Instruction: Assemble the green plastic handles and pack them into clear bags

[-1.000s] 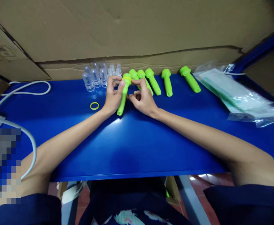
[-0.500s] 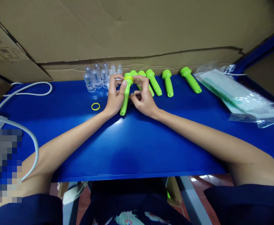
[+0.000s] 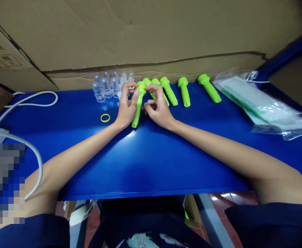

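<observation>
A bright green plastic flashlight body (image 3: 138, 112) stands tilted between my hands, its wide head up and its narrow end toward me. A yellow ring (image 3: 141, 86) sits around the head. My left hand (image 3: 125, 112) is closed on the flashlight body, thumb along the front of its neck and fingers at the head. From the other side, my right hand (image 3: 160, 108) presses bent fingers to the ringed head, its other fingers curled in. On the table left of my hands lies a loose yellow ring (image 3: 105, 118).
Several green flashlight bodies (image 3: 184, 92) lie in a row behind and to the right. Clear plastic tubes (image 3: 106, 87) stand at the back left. A plastic-wrapped packet (image 3: 254, 100) rests at right, a white cable (image 3: 37, 98) at left. Cardboard (image 3: 151, 34) walls the back of the blue table (image 3: 151, 162).
Hardly anything differs. The flashlight body and both hands keep almost the same place, with only a slight shift of the view.
</observation>
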{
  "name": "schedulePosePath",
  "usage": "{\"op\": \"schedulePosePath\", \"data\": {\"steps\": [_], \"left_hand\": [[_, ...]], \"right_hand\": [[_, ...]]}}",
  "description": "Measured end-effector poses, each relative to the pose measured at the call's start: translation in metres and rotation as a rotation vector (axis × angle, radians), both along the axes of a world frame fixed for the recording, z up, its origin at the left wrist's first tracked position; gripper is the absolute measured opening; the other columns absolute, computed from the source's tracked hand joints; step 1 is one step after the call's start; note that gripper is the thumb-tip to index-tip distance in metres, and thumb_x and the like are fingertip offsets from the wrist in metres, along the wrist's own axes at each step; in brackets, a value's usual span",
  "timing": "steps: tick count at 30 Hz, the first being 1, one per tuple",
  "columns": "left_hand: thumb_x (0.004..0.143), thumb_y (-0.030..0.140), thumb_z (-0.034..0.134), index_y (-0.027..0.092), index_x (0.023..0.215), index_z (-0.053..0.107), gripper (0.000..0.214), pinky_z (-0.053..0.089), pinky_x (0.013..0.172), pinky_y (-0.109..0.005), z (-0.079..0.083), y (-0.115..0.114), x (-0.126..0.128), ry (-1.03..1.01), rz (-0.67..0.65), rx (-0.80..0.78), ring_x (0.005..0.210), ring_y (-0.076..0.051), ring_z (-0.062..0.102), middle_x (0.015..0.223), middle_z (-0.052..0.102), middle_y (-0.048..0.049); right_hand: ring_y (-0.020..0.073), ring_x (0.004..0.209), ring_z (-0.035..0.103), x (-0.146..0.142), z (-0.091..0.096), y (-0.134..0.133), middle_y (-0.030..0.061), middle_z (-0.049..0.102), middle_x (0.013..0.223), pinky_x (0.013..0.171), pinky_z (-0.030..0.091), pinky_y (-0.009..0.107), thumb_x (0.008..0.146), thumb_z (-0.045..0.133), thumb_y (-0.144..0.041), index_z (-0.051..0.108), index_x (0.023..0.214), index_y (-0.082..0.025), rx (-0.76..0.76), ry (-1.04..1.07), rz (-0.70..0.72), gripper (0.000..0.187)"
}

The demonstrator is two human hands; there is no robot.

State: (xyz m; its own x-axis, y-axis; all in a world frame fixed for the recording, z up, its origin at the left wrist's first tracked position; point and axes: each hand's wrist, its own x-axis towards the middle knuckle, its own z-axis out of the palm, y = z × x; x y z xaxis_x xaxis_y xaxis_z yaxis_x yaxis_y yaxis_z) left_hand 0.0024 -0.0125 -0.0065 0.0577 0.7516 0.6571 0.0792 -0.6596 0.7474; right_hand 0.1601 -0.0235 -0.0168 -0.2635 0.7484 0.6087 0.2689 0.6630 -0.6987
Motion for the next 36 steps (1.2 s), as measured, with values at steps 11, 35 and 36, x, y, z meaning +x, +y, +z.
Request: {"op": "schedulePosePath", "data": {"steps": [11,35,36], "left_hand": [[0.096,0.069,0.050,0.029,0.120,0.055,0.047,0.062,0.082,-0.030,-0.007,0.006,-0.001,0.027,-0.063,-0.027,0.102,-0.017,0.065,0.109,0.061,-0.0045],[0.093,0.072,0.055,0.027,0.107,0.057,0.047,0.059,0.083,-0.031,0.001,0.000,0.002,-0.022,0.008,-0.025,0.101,-0.019,0.064,0.104,0.060,-0.0053],[0.093,0.072,0.055,0.028,0.108,0.057,0.047,0.060,0.079,-0.030,0.001,-0.002,0.003,-0.037,-0.006,-0.041,0.100,-0.018,0.064,0.104,0.060,-0.0054]], "right_hand": [[0.0051,0.060,0.058,0.001,0.001,-0.002,0.0092,0.052,0.142,0.050,0.049,0.023,0.101,0.058,-0.034,0.037,0.134,-0.033,-0.020,0.011,0.017,0.039],[0.0064,0.061,0.057,0.001,0.001,-0.002,0.0097,0.052,0.142,0.053,0.051,0.025,0.100,0.058,-0.043,0.034,0.136,-0.034,-0.040,0.020,-0.010,0.045],[0.0062,0.061,0.057,0.001,-0.001,-0.001,0.0097,0.052,0.142,0.053,0.051,0.025,0.100,0.057,-0.042,0.033,0.138,-0.034,-0.038,0.024,-0.013,0.045]]}}
